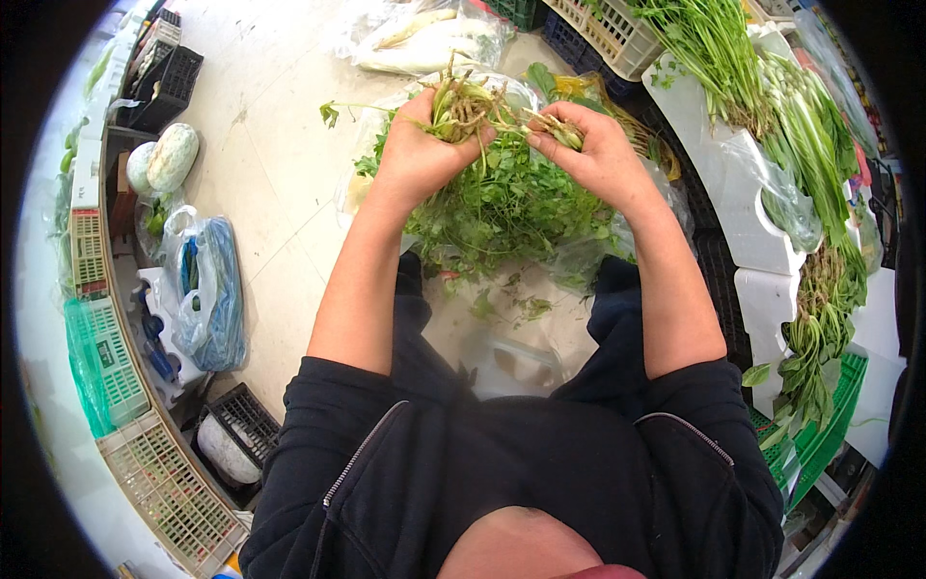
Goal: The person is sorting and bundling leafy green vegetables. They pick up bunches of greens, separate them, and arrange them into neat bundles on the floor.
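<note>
My left hand grips a bunch of leafy herb, its pale stem bases and brown roots turned up past the fingers. A smaller clump of rooted stems is pinched in my right hand, close beside the larger bunch. Thin stems and roots bridge the gap between the two hands. Below both hands a large heap of green leafy herbs, perhaps coriander or celery, lies on clear plastic sheeting on the floor, between my legs. What the leaves of each held clump touch is partly hidden by my hands.
White radishes in a clear bag lie beyond the heap. White foam boxes with bunched greens line the right. At left are wax gourds, a blue plastic bag and a black crate. Loose leaves litter the floor tiles.
</note>
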Tool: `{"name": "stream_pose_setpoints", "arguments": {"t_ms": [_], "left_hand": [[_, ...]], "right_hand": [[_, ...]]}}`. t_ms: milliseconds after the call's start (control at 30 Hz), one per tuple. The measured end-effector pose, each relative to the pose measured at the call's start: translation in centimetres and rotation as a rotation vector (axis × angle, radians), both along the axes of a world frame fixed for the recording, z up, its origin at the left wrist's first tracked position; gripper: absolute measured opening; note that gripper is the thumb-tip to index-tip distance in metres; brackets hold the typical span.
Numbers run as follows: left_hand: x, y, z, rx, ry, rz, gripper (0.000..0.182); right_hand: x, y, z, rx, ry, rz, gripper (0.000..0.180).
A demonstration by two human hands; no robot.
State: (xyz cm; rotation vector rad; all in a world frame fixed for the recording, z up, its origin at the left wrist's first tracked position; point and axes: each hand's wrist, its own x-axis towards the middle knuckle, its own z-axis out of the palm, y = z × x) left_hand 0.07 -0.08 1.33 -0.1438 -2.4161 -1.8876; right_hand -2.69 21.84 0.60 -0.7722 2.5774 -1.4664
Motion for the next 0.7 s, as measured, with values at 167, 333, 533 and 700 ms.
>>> {"name": "stream_pose_setpoints", "arguments": {"t_ms": [167,333,533,700], "left_hand": [[-0.8,-2.6,0.4,0.041,-0.030,0.250,0.030],[-1.3,-4.7,-0.2,0.034,0.013,0.430,0.034],[-1.1,-4.6,-0.4,-0.062,-0.080,0.391,0.038],[-1.4,-4.3,-0.6,0.072,-0.061,0.373,0.036]], "right_hand": [[-1.6,1.7,-0.3,-0.016,-0.040,-0.296,0.030],[-4.3,6.4,0.6,-1.011,-0.529,-0.408,0.025],[-6.0,10.7,0.4,-1.666,-0.787,-0.205,0.034],[-6.2,11.5,-0.4,-1.536,-0.697,-0.338,0.032]]}}
